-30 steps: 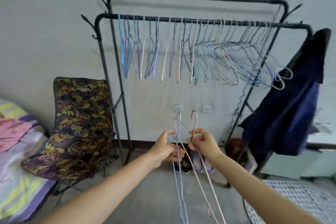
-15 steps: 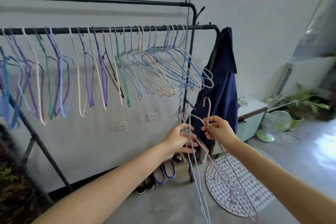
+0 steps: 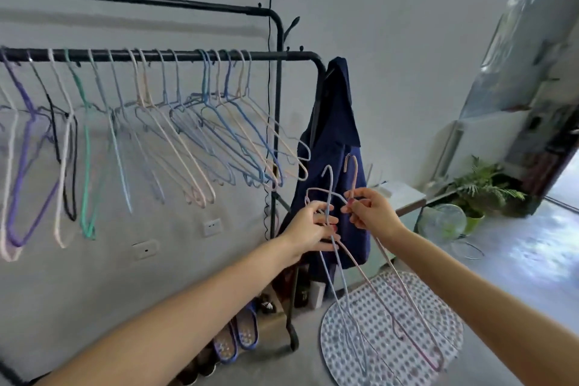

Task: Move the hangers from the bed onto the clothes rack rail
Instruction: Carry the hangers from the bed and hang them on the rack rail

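My left hand (image 3: pixel 310 229) grips the neck of a light blue wire hanger (image 3: pixel 329 188) whose body hangs down toward the floor. Just to its right, my right hand (image 3: pixel 371 213) pinches the neck of a pink wire hanger (image 3: pixel 352 172), hook pointing up. Both hands are held below and right of the black rack rail (image 3: pixel 275 55). Several coloured hangers (image 3: pixel 175 122) hang along that rail, crowded toward its right end. The bed is out of view.
A dark blue garment (image 3: pixel 332 147) hangs from the rack's right corner, behind the hangers I hold. A patterned oval mat (image 3: pixel 391 329) and slippers (image 3: pixel 235 335) lie on the floor below. A potted plant (image 3: pixel 482 188) and a fan (image 3: pixel 441 222) stand at the right.
The view has swung right, from the rack's left side with the chair and bed to its right end. Both hands have kept their hangers and risen slightly, closer to the rail's right end.
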